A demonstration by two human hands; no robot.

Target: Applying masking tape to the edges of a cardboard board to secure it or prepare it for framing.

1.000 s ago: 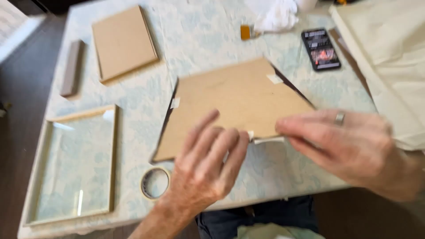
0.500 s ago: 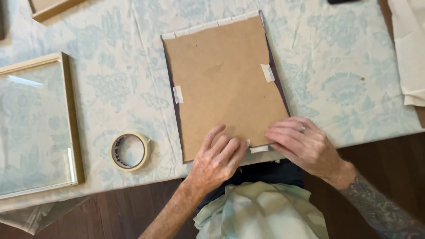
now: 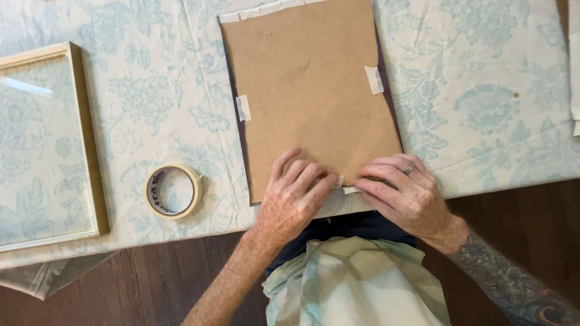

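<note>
A brown backing board lies on the table over a dark sheet that shows along its edges. Short strips of masking tape hold it at the left side, the right side and along the top. My left hand presses flat on the board's near edge. My right hand, with a ring on one finger, lies beside it, fingers on a strip of tape at that edge. The fingertips of both hands nearly meet.
A roll of masking tape lies left of the board. A wooden picture frame with glass sits at the far left. The floral tablecloth hangs over the near table edge above a dark wood floor.
The view has tilted down and closed in on the board. Both hands stay at its near edge, fingers now pressed closer together over the tape strip.
</note>
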